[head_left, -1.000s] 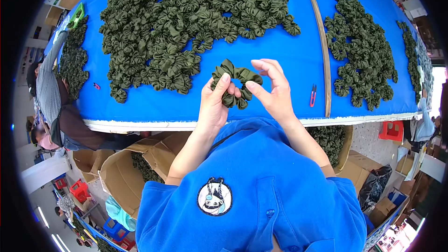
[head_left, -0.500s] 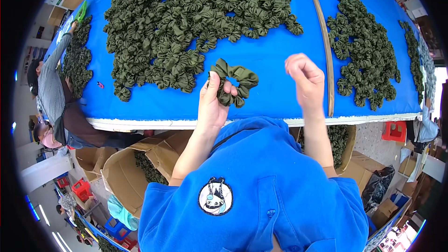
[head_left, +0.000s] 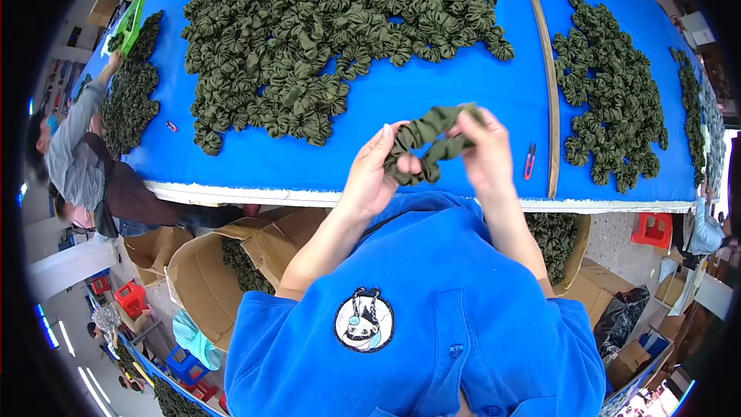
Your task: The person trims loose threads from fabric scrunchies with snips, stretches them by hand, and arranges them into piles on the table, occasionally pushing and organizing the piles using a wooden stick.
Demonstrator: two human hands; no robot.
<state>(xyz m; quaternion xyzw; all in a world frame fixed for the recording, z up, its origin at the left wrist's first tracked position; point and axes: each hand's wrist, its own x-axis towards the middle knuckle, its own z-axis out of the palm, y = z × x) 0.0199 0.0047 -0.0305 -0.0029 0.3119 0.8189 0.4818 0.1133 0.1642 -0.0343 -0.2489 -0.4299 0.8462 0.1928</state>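
Both hands hold one dark green scrunchie [head_left: 432, 128] above the blue table [head_left: 432, 86], its loop stretched between them. My left hand [head_left: 376, 174] grips the lower left side, fingertips showing through the loop. My right hand [head_left: 486, 147], slightly blurred, pinches the upper right end. A large pile of green scrunchies [head_left: 285, 46] lies beyond my hands to the left. To the right of my right hand are red-handled snips [head_left: 530, 161] beside a long wooden strip [head_left: 546, 85].
Another scrunchie pile [head_left: 614, 93] lies right of the strip. At the far left a co-worker [head_left: 73, 147] reaches toward a green basket [head_left: 133, 23]. Below the table edge stand cardboard boxes [head_left: 204, 286] and a red stool [head_left: 652, 229].
My right hand has come back from the right and taken hold of the scrunchie, which is now stretched longer. The snips show again. The co-worker's arm has shifted near the green basket.
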